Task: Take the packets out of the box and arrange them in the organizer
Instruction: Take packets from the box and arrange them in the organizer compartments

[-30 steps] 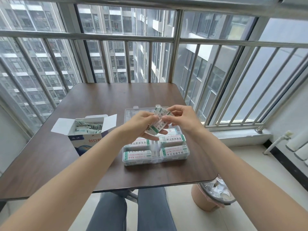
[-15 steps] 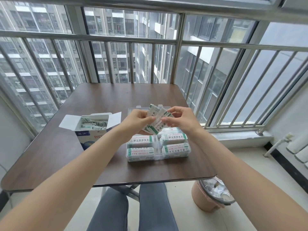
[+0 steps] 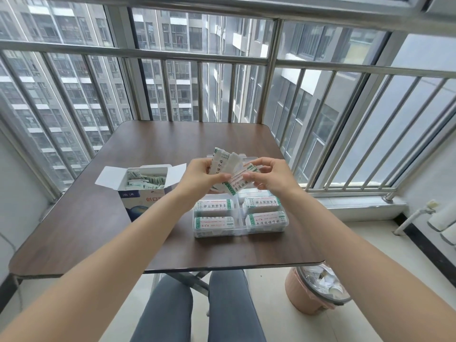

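Above the far half of the clear plastic organizer (image 3: 240,230), my left hand (image 3: 201,175) grips a fanned bunch of white-and-green packets (image 3: 222,161). My right hand (image 3: 274,177) pinches one packet (image 3: 238,185) at the bunch's lower right edge. The organizer's near compartments hold stacked packets (image 3: 266,219), and my hands hide its far compartments. An open white-and-blue box (image 3: 143,193) stands to the left of the organizer, with more loose packets (image 3: 145,182) inside.
Everything stands on a brown wooden table (image 3: 98,218) beside a barred balcony window. A pink waste bin (image 3: 313,296) with paper scraps stands on the floor by the table's near right corner. My knees are under the near edge.
The bunch in my left hand has fanned out wider, and my right hand has drawn one packet down and to the right. The view shifted slightly.
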`<state>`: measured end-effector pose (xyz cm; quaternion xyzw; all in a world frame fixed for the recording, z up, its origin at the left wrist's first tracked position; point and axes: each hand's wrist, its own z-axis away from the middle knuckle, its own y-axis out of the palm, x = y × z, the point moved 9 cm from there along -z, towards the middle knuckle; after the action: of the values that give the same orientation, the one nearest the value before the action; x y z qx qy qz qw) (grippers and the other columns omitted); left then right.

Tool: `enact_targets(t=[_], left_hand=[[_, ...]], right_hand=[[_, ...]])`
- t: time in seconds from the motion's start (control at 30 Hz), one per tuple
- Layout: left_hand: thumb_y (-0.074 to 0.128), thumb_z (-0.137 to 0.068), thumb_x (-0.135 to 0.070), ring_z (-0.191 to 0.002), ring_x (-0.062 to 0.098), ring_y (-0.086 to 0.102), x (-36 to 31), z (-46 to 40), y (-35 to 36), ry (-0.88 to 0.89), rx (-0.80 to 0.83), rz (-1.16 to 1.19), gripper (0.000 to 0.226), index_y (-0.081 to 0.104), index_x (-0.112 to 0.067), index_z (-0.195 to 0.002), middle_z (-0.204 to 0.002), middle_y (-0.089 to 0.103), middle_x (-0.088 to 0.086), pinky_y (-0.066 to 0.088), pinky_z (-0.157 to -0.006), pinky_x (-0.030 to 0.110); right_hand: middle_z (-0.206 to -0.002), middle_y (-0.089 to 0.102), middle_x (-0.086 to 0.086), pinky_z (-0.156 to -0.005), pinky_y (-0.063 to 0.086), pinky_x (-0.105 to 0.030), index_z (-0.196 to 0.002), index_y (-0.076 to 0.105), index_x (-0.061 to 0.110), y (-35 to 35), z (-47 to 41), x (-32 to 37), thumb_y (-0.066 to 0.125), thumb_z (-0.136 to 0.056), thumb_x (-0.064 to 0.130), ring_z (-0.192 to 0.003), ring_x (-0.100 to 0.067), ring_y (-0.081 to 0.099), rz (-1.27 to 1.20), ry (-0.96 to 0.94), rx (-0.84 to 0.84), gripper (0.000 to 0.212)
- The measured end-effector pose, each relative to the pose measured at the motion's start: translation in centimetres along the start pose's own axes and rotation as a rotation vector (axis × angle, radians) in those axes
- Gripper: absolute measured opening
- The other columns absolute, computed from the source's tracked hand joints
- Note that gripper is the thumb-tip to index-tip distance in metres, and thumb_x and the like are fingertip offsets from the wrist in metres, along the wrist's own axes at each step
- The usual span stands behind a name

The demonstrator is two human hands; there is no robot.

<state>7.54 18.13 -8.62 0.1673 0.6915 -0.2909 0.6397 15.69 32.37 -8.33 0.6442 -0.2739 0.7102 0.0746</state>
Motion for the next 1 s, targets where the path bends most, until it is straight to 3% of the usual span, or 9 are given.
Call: enact_targets(t=[0.1,0.23,0.37,0.6,0.73,0.8,0.9,1.0], left_hand=[[0.067,-0.084,-0.005,-0.078,0.022,0.068,-0.1,-0.2,-0.5,0.047,-0.068,-0.144,0.020,0.065,-0.006,-0.104,-0.091,0.069,0.009,0.059,-0.067,0.032],[0.048,-0.093,-0.002,-0.071,0.020,0.064,-0.4,-0.6,-0.5,0.132,-0.119,-0.446,0.019,0.058,-0.005,-0.110,-0.097,0.067,0.010,0.049,-0.055,0.018],[0.034,-0.095,0.003,-0.088,0.028,0.059,0.9,-0.7,-0.9,0.107,-0.106,-0.602,0.030,0.045,-0.006,-0.121,-0.103,0.065,0.011,0.045,-0.070,0.033],[0.036,-0.096,0.000,-0.093,0.030,0.059,2.5,-1.1,-2.5,0.037,-0.095,-0.575,0.024,0.045,-0.003,-0.118,-0.105,0.066,0.009,0.045,-0.079,0.037],[0.036,-0.099,-0.010,-0.077,0.019,0.058,2.7,-1.1,-2.5,0.026,-0.083,-0.486,0.023,0.047,-0.004,-0.119,-0.104,0.065,0.009,0.047,-0.072,0.031],[0.037,-0.100,-0.012,-0.073,0.016,0.057,2.7,-1.1,-2.1,0.042,-0.069,-0.497,0.022,0.047,-0.006,-0.119,-0.103,0.065,0.008,0.044,-0.063,0.022],[0.037,-0.100,-0.012,-0.079,0.020,0.058,3.1,-1.2,-1.8,0.042,-0.052,-0.543,0.022,0.048,-0.005,-0.118,-0.105,0.065,0.009,0.040,-0.063,0.022],[0.037,-0.099,-0.009,-0.089,0.026,0.059,3.7,-1.1,-2.1,0.028,-0.047,-0.593,0.020,0.048,-0.002,-0.114,-0.109,0.066,0.011,0.039,-0.070,0.027]], right_hand=[[-0.074,0.063,-0.009,-0.050,0.045,-0.018,-0.078,0.060,0.013,0.3,-0.1,-0.2,0.069,-0.082,0.005,-0.054,-0.015,0.049,0.003,0.010,-0.001,0.013],[-0.071,0.060,-0.008,-0.049,0.046,-0.014,-0.076,0.056,0.010,0.6,-0.5,-0.8,0.064,-0.087,0.006,-0.054,-0.012,0.049,0.052,0.036,-0.007,0.015],[-0.069,0.058,-0.006,-0.049,0.045,-0.016,-0.086,0.060,0.004,0.1,-1.6,-1.7,0.066,-0.087,0.008,-0.053,-0.011,0.052,0.088,0.063,-0.096,0.007],[-0.070,0.061,-0.006,-0.067,0.054,-0.028,-0.087,0.059,0.005,2.9,-2.9,-1.2,0.063,-0.088,0.011,-0.054,-0.009,0.055,0.299,0.041,-0.105,0.008],[-0.085,0.067,-0.011,-0.075,0.054,-0.037,-0.077,0.051,0.015,5.7,-3.6,-0.9,0.067,-0.085,0.016,-0.077,-0.023,0.064,0.479,0.003,-0.027,0.018],[-0.095,0.068,-0.010,-0.079,0.053,-0.043,-0.082,0.053,0.016,7.0,-3.6,-1.0,0.069,-0.085,0.024,-0.089,-0.027,0.064,0.615,0.015,0.024,0.018],[-0.101,0.065,-0.008,-0.071,0.045,-0.034,-0.098,0.058,0.011,7.7,-3.5,-1.0,0.066,-0.087,0.032,-0.096,-0.027,0.061,0.789,0.026,0.046,0.025],[-0.099,0.067,-0.007,-0.068,0.038,-0.030,-0.095,0.060,0.011,7.9,-3.5,-0.8,0.065,-0.087,0.035,-0.097,-0.027,0.062,0.917,0.023,0.036,0.026]])
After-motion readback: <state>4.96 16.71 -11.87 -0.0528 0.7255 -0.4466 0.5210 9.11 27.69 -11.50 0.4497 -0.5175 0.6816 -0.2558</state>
